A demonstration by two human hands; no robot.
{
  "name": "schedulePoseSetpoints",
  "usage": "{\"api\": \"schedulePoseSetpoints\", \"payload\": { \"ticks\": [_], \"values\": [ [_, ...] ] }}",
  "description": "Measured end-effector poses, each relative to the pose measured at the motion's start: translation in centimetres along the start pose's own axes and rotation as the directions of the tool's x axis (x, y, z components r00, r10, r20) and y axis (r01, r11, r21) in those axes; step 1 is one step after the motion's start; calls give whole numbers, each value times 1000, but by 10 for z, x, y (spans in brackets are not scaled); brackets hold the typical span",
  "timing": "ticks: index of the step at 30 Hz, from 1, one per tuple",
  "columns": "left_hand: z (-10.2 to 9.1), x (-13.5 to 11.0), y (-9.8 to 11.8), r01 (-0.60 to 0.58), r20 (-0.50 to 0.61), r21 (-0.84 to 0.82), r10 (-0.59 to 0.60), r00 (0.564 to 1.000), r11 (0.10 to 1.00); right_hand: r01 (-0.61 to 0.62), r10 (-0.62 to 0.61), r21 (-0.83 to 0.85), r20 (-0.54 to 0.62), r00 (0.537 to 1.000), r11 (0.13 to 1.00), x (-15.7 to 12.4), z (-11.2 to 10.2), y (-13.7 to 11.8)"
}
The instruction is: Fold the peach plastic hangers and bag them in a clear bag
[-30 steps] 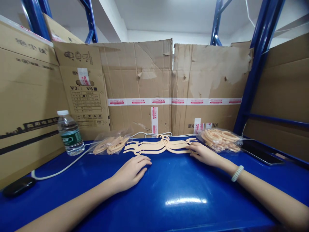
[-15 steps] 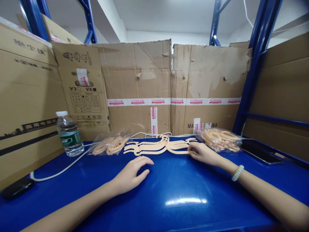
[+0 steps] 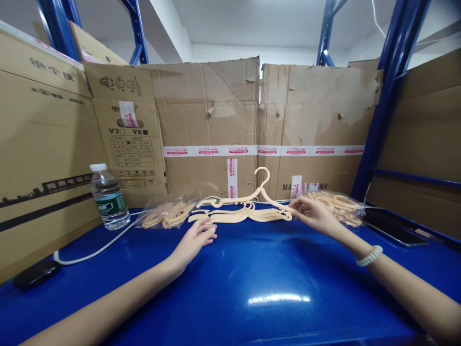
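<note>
A stack of thin peach plastic hangers [image 3: 237,216] lies flat near the back of the blue shelf surface [image 3: 252,278]. My right hand [image 3: 312,213] pinches the right end of the top hanger [image 3: 252,195] and tilts it up, so its hook stands above the stack. At the stack's left end, my left hand [image 3: 194,240] rests with its fingers on the lower hangers, fingers partly curled and holding nothing. A pale bead bracelet [image 3: 369,256] is on my right wrist.
Two clear bags of peach plastic parts lie beside the stack: left bag [image 3: 166,213], right bag [image 3: 338,205]. A water bottle [image 3: 107,196], a white cable [image 3: 97,248] and a black device [image 3: 36,274] are at the left. A dark tablet [image 3: 392,226] lies at the right. Cardboard boxes [image 3: 252,125] wall in the back.
My right hand has lifted the top hanger off the stack and tipped it upright. My left hand slid forward to the stack's left end.
</note>
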State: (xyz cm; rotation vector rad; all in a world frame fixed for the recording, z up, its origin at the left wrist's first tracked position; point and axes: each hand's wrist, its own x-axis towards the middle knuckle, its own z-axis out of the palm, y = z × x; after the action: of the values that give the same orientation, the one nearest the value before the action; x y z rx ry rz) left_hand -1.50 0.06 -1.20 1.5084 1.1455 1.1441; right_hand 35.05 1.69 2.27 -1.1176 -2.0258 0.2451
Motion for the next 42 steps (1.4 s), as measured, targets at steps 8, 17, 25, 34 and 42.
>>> {"api": "schedulePoseSetpoints", "payload": {
  "ticks": [8,17,25,34,42],
  "values": [
    [4,-3,2,-60,31,51,59,998,997,127,-106,-105,179,978,986,-7,18,-19],
    [4,-6,4,-153,170,188,122,978,970,226,-190,-131,243,951,965,-9,23,-27],
    [8,-10,16,-89,111,75,80,991,993,384,-299,-440,250,921,812,-9,21,-28],
    [7,-9,13,-96,92,50,91,992,994,237,-124,-732,205,971,639,-15,24,-42],
    [6,-7,9,-152,87,67,146,985,986,325,-287,-548,156,945,771,-15,25,-38]
  ]
}}
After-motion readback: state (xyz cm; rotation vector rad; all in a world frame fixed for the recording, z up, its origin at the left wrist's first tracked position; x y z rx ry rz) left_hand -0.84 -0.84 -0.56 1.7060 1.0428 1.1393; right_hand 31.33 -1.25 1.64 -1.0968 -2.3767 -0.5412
